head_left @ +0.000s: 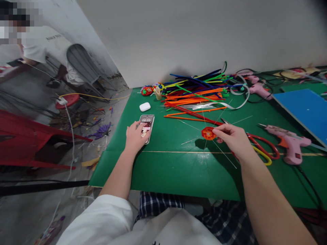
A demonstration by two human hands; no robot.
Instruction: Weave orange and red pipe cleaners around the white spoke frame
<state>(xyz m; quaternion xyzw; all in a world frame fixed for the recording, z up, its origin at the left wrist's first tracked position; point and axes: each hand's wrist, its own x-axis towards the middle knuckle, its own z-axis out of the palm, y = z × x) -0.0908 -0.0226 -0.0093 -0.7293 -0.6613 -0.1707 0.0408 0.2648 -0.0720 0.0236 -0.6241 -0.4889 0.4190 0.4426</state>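
Note:
My left hand (137, 136) lies over a phone (150, 123) on the green table, fingers stretched across its lit screen, which reads 08:55. Between thumb and fingers of my right hand (231, 137) is pinched a small red-orange disc (208, 133), held above the table. Thin, pale spokes stick out from the disc on all sides. Beyond it, a pile of colored pipe cleaners (196, 97) spreads towards the wall, with orange, green, blue and red ones showing. A red strand runs from the pile towards my right hand; whether it joins the disc I cannot tell.
Right of my right hand are scissors (265, 146) with red and yellow handles, a pink glue gun (291, 141) and a blue board (304, 110). A second pink glue gun (259, 89) lies behind. A white earbud case (145, 107) sits beyond the phone. Another person (51, 44) sits far left.

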